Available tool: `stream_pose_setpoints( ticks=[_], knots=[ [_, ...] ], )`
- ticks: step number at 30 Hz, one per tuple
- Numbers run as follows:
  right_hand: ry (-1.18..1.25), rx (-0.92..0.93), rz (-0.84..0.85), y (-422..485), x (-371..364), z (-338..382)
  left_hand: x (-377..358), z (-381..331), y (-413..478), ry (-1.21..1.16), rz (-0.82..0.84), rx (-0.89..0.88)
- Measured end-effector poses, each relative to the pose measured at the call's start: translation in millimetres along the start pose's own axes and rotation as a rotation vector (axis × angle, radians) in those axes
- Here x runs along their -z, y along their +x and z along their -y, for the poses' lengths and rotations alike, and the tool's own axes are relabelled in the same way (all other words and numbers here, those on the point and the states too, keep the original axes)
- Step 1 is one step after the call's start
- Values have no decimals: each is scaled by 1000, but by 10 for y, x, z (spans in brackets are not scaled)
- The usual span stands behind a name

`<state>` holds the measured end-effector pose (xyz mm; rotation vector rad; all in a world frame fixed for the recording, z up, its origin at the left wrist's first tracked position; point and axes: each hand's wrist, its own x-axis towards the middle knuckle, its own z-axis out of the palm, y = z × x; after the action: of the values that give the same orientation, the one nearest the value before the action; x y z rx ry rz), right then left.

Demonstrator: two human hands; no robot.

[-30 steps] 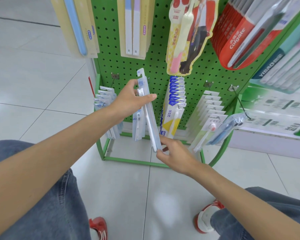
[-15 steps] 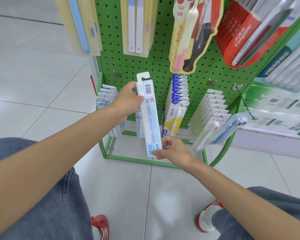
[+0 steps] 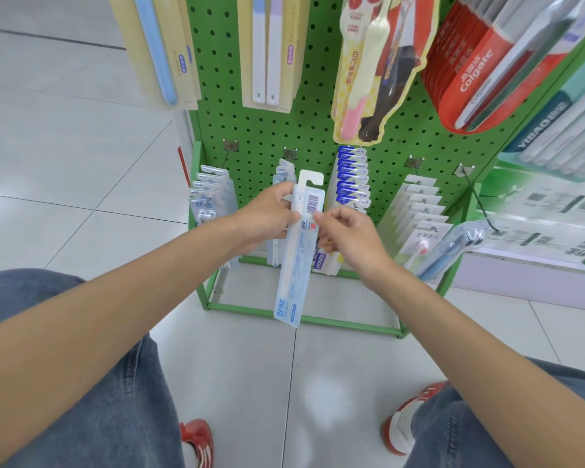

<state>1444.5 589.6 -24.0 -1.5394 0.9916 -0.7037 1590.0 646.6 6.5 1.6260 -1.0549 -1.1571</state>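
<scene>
Left hand (image 3: 267, 221) grips toothbrush pack (image 3: 296, 275) near its top, right hand (image 3: 348, 234) curled, fingertips touching pack's right edge by barcode, pinch unclear, pack near upright, held before green pegboard rack (image 3: 314, 79), above floor tiles.

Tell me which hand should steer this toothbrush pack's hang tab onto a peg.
Left, probably. The left hand grips the toothbrush pack just below its hang tab; the right hand only meets its edge lower down.
</scene>
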Motion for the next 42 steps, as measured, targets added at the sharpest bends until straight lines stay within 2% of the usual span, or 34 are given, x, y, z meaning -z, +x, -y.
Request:
stream_pose_setpoints(
  ticks=[7,15,21,28,34,39,42],
  knots=[
    [-56,126,-32,119,112,224,17,14,-8,-15,18,1],
    [-116,180,-93,165,83,221,25,-28,-19,-37,-33,21],
    [-178,183,-97,157,26,203,33,-14,-64,-44,35,-102],
    [-60,234,-3,142,5,248,-25,-17,-64,4,-85,-218],
    [-173,293,-35,170,16,205,-21,98,29,189,-165,-234],
    [-270,308,-74,240,46,188,-18,142,75,256,-177,-256],
    [-331,321,-116,275,84,219,134,143,123,429,-187,-202]
  ],
)
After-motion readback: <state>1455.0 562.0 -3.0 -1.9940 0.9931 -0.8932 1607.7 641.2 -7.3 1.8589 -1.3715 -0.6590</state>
